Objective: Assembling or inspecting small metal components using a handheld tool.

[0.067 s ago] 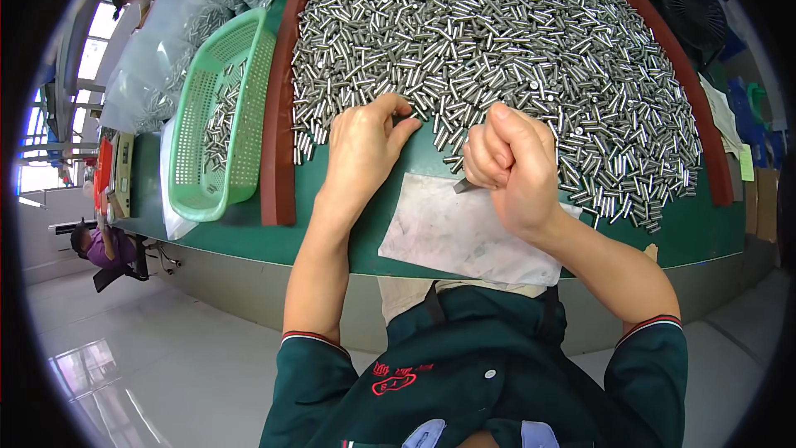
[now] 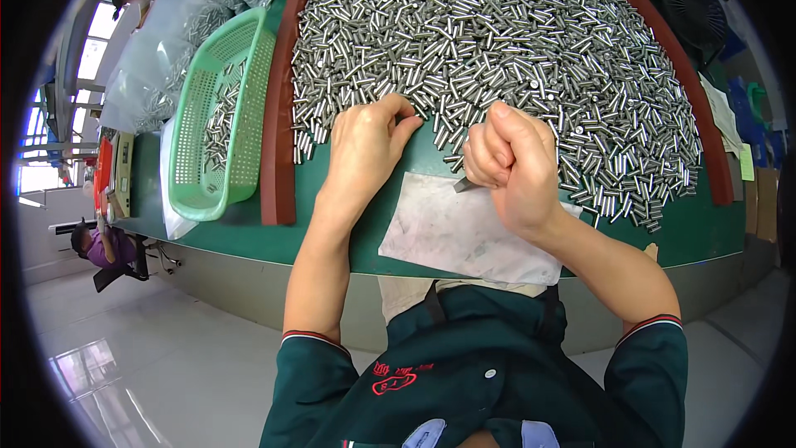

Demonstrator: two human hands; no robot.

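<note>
Hands at metal pins' (image 2: 497, 33) near edge.
From my remote view: green basket (image 2: 242, 141), pins inside; left hand (image 2: 362, 145) curled at the pile, grasp hidden, I cannot tell; right hand (image 2: 524, 170) clenched over white cloth (image 2: 439, 232), grey piece (image 2: 464, 186) poking out beneath, whether gripped I cannot tell.

Only a slight change shows at your left hand (image 2: 362, 137): you have edged it a touch to the right and toward the far side, along the near edge of the pile of metal pins (image 2: 497, 50). Your bent index finger (image 2: 398, 103) now arches a little further right than it did a moment ago, and your thumb (image 2: 406, 129) has crept the same way by a smaller amount, above the green tabletop (image 2: 365, 241).
</note>
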